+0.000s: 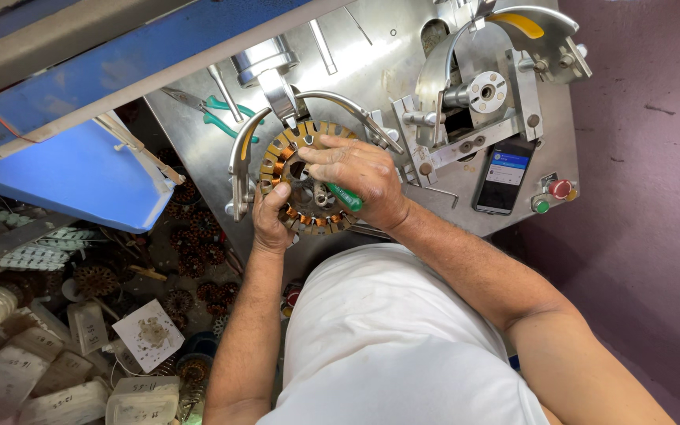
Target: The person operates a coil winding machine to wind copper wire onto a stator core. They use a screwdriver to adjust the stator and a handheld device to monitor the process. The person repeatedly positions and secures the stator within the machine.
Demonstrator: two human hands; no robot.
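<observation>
A round slotted stator ring with copper windings (281, 151) sits on a steel winding machine's plate (371, 63). My left hand (271, 220) grips the ring's lower left rim. My right hand (360, 175) lies over the ring's right half and holds a green-handled tool (343, 197), its tip pointing in toward the ring's centre. Curved metal guide arms (239, 149) flank the ring.
A smartphone (503, 176) lies on the plate's right side beside red and green buttons (559, 189). Green-handled pliers (218, 112) rest at the plate's left. A blue bench (72, 169) and several wound stators (190, 244) and cards fill the floor at left.
</observation>
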